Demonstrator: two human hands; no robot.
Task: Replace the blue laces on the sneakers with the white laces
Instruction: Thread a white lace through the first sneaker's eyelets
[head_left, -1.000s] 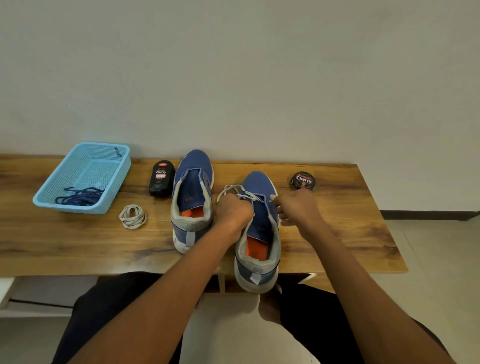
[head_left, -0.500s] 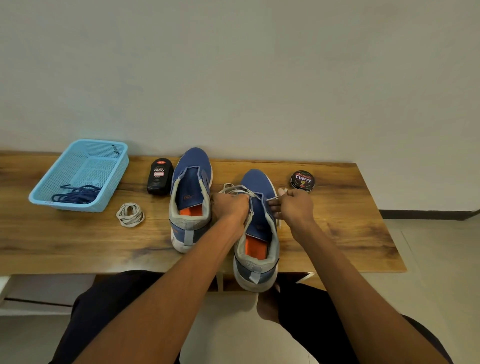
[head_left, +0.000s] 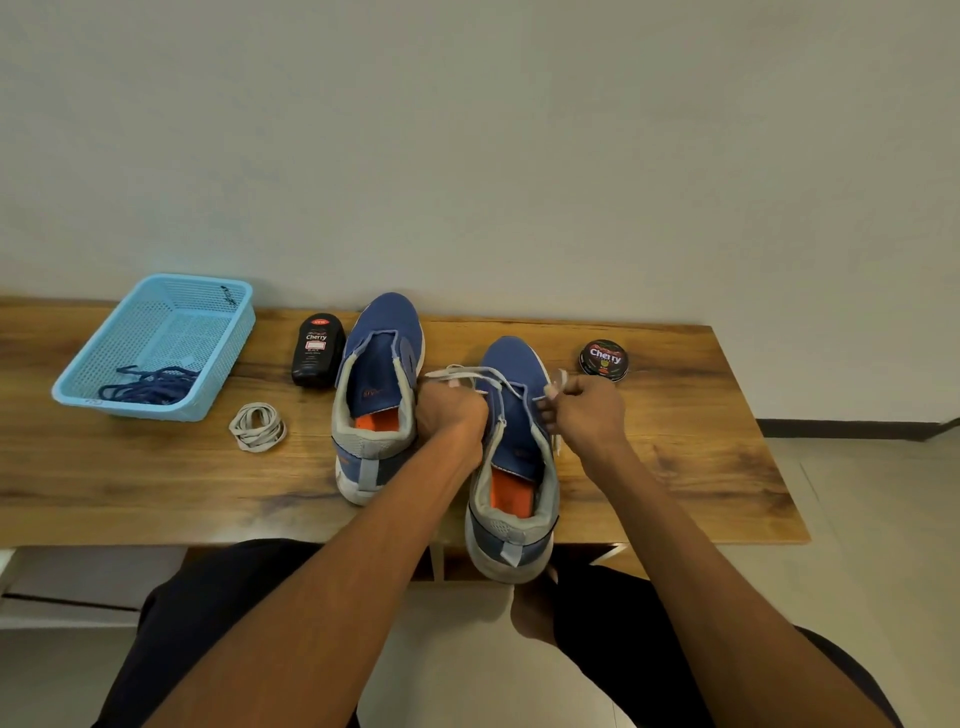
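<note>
We see two blue sneakers standing on the wooden desk (head_left: 675, 467), toes toward the wall. The right sneaker (head_left: 511, 457) sits nearer us, its heel overhanging the desk's front edge; the left sneaker (head_left: 376, 395) stands just beside it, with no lace in it that we can make out.

The left hand (head_left: 451, 415) rests at the right sneaker's left side, its grip curled closed around a strand of the white lace (head_left: 480, 375), which loops out past the knuckles and crosses the front of the shoe. The right hand (head_left: 584, 408) is at the shoe's right side, thumb and fingers pinched on the other end of the same lace, a short tip sticking up above the fingers.

A second white lace (head_left: 257, 426) lies coiled on the desk to the left of the left sneaker. The blue laces (head_left: 148, 385) lie bundled in the near corner of a light blue basket (head_left: 218, 317) at the desk's left end.

A black bottle of shoe polish (head_left: 316, 349) lies just left of the left sneaker's toe, and a round polish tin (head_left: 603, 359) sits beyond the right hand.
</note>
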